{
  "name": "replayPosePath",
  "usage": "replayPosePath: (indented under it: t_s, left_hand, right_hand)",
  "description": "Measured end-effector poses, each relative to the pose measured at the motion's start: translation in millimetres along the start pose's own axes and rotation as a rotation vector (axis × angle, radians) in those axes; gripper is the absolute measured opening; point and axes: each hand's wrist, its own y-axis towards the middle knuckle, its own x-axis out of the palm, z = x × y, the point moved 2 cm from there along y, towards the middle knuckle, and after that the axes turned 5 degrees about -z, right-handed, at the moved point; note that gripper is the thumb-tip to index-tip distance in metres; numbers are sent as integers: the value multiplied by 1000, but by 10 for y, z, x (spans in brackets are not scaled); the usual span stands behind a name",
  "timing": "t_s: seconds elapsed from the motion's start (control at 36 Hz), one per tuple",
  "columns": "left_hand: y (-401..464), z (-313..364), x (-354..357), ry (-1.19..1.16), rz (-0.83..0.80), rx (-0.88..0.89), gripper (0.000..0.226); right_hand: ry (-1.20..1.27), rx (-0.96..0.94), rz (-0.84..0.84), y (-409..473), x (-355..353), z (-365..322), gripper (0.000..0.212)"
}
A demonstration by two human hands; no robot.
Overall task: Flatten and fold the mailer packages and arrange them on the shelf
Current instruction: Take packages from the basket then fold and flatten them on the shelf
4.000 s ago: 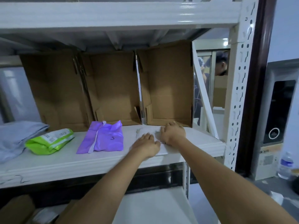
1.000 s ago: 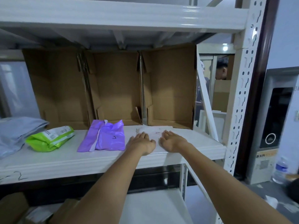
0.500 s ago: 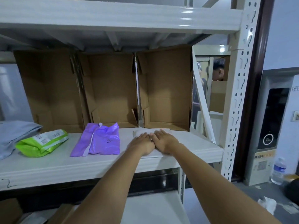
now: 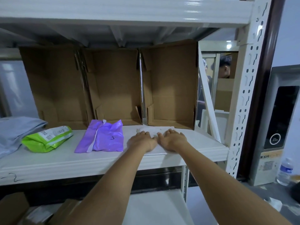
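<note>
Both palms down: I press my left hand (image 4: 142, 140) and right hand (image 4: 172, 140), fingers straight, onto the white mailer (image 4: 155, 129) beneath them, I judge to flatten it against the shelf (image 4: 65, 161).

White shelf (image 4: 65, 161), purple mailer (image 4: 103, 137), green mailer (image 4: 47, 138), white mailer (image 4: 155, 129), cardboard boxes (image 4: 113, 88)

dim, bluish indoor light; glare on top shelf beam (image 4: 203, 7) | wide-angle bending at edges; soft focus

A flat white mailer (image 4: 159, 129) lies on the shelf (image 4: 65, 161), beside purple (image 4: 103, 137) and green mailers (image 4: 47, 138).
</note>
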Motion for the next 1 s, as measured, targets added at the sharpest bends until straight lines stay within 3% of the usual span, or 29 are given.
replayPosePath:
  t_s: [0.11, 0.22, 0.33, 0.44, 0.61, 0.86, 1.0]
  left_hand:
    - [44, 53, -125, 6, 100, 8, 58]
    - [213, 129, -108, -50, 142, 128, 56]
    - [315, 160, -17, 21, 32, 234, 53]
    - [421, 86, 72, 8, -36, 116, 65]
    - [305, 88, 62, -52, -15, 0, 79]
    - [-57, 38, 102, 18, -43, 126, 68]
    - [-225, 24, 93, 5, -31, 139, 66]
  right_hand:
    - [-70, -12, 127, -40, -184, 10, 70]
    - [46, -120, 245, 132, -197, 7, 58]
    - [55, -223, 54, 249, -76, -35, 58]
    - [-28, -138, 7, 312, -13, -17, 70]
    - [23, -1, 19, 272, 2, 6, 80]
    - [30, -14, 17, 237, -1, -3, 76]
    - [13, 14, 191, 77, -70, -40, 69]
